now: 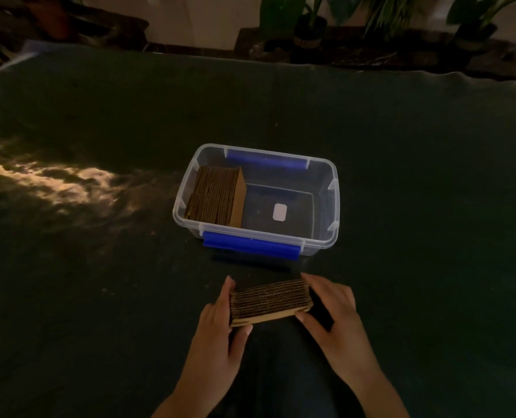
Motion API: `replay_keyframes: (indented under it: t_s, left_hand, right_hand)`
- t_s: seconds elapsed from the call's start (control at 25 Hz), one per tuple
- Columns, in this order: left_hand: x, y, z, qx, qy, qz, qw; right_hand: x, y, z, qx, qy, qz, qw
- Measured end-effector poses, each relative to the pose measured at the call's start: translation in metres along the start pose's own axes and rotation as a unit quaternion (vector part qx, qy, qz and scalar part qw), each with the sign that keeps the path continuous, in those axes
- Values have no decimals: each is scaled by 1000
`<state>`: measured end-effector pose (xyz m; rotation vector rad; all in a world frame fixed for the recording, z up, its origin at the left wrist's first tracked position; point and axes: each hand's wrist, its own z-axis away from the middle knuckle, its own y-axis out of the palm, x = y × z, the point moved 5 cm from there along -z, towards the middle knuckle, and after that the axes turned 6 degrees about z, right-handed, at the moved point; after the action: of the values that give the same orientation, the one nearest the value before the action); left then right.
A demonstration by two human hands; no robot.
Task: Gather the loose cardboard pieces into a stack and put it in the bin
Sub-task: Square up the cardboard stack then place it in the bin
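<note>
A stack of brown cardboard pieces [270, 301] stands on edge on the dark cloth, just in front of the bin. My left hand [217, 333] presses its left end and my right hand [332, 309] presses its right end, so both grip it between them. The clear plastic bin [330, 179] with blue clip handles sits open in the middle of the table. Inside it, against the left wall, leans another stack of cardboard pieces [216, 193]. The right part of the bin floor shows only a small white label [279, 212].
A dark cloth [401, 176] covers the whole table. A patch of warm light [54, 179] falls on its left side. Potted plants [311, 22] and dark furniture stand beyond the far edge.
</note>
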<state>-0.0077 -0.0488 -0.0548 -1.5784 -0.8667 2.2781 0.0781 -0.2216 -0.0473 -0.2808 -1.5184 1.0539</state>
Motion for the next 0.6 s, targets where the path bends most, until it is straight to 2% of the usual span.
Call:
replay_keyframes:
  t_s: [0.4, 0.6]
  left_hand:
    - [2, 0, 2, -7, -21, -16, 1000]
    - [-2, -2, 0, -37, -24, -30, 999]
  right_hand:
    - [6, -10, -4, 49, -39, 37, 997]
    - [9, -13, -10, 35, -38, 18, 999]
